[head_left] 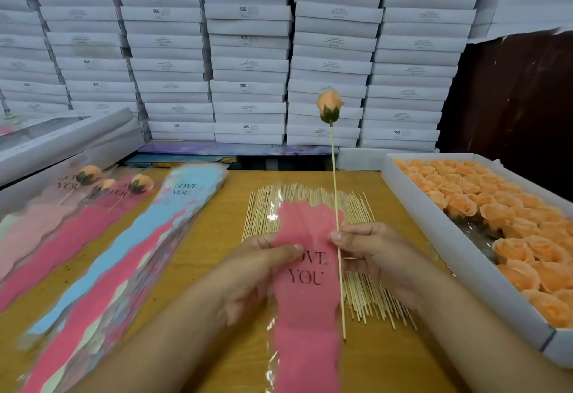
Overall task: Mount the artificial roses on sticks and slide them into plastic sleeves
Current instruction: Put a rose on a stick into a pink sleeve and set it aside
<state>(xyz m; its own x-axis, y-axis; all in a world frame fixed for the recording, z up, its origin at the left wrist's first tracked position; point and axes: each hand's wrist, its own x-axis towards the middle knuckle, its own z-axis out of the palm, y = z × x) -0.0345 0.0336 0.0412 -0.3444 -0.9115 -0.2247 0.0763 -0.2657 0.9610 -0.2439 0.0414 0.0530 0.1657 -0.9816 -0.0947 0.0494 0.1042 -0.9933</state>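
Note:
An orange rose (330,106) with a green base sits on top of a thin wooden stick (336,206) that stands nearly upright. My right hand (369,256) pinches the stick near its middle. My left hand (263,265) pinches the left edge of a pink plastic sleeve (307,309) printed "LOVE YOU". The sleeve lies flat over a pile of loose sticks (310,203). The stick's lower end runs along the sleeve's right edge; I cannot tell if it is inside the sleeve.
A white tray (455,253) of several orange rose heads stands on the right. A stack of blue and pink sleeves (130,246) lies to the left, and beyond it finished sleeved roses (90,175). White boxes (248,51) are stacked behind the wooden table (210,231).

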